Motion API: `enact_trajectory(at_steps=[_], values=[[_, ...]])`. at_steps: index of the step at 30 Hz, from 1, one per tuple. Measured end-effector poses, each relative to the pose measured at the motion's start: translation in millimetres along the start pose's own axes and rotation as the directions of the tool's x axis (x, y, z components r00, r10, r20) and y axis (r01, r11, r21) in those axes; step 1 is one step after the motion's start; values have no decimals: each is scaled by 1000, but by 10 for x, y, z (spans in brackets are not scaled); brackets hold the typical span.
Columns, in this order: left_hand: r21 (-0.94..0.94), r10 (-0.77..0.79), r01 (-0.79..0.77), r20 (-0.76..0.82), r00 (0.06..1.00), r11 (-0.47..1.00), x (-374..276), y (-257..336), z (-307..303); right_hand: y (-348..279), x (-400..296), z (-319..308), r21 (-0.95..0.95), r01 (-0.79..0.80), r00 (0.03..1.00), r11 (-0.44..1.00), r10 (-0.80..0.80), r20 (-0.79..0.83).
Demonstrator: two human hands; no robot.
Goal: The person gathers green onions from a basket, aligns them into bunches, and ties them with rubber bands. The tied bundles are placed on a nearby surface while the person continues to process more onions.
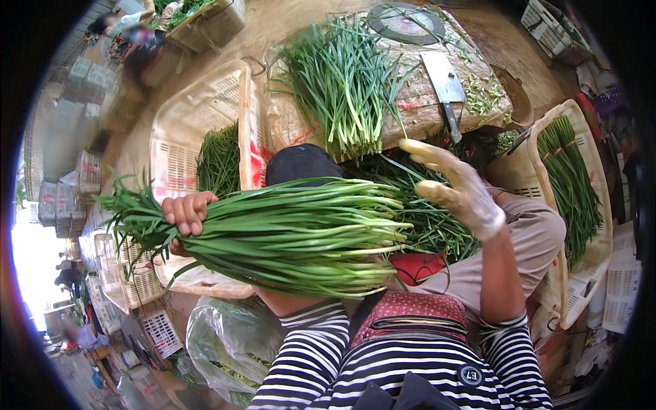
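A thick bunch of garlic chives [297, 233] lies sideways in front of me, pale stem ends to the right, with my bare left hand [188, 218] closed around its leafy end. My right hand [453, 189], in a pale glove, is raised to the right of the stem ends, fingers and thumb apart and nothing held. Beyond it, a loose pile of garlic chives [348, 92] lies on a covered work surface [405, 87]. A cleaver [443, 82] rests to the right of the pile, among cut stem pieces [482, 95].
A plastic crate [246, 107] with greens stands at the left, another [610, 241] with banded bundles [569, 179] at the right. A round disc [406, 24] lies at the far edge. A clear plastic bag [205, 333] is at the lower left. Another person [120, 38] sits at the upper left.
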State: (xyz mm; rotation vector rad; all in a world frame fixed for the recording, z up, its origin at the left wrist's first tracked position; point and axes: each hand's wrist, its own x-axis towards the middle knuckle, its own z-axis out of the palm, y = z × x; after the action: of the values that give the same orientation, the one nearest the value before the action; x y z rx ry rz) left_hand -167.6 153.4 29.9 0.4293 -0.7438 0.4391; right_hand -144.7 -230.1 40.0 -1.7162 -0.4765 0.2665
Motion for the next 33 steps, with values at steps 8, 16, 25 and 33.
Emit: enact_trajectory(at_steps=[8, 16, 25, 33], values=[[307, -128, 224, -304, 944, 925, 127, 119, -15, 259, 657, 638, 286, -389, 789, 876, 157, 594], [802, 502, 194, -521, 690, 565, 2, -202, 209, -225, 201, 964, -344, -21, 936, 939, 139, 323], [638, 250, 206, -548, 798, 742, -472, -40, -355, -257, 410, 1028, -696, 7, 917, 718, 273, 290], [148, -80, 207, -596, 799, 967, -296, -318, -468, 206, 180, 1026, -502, 5, 986, 865, 79, 145]])
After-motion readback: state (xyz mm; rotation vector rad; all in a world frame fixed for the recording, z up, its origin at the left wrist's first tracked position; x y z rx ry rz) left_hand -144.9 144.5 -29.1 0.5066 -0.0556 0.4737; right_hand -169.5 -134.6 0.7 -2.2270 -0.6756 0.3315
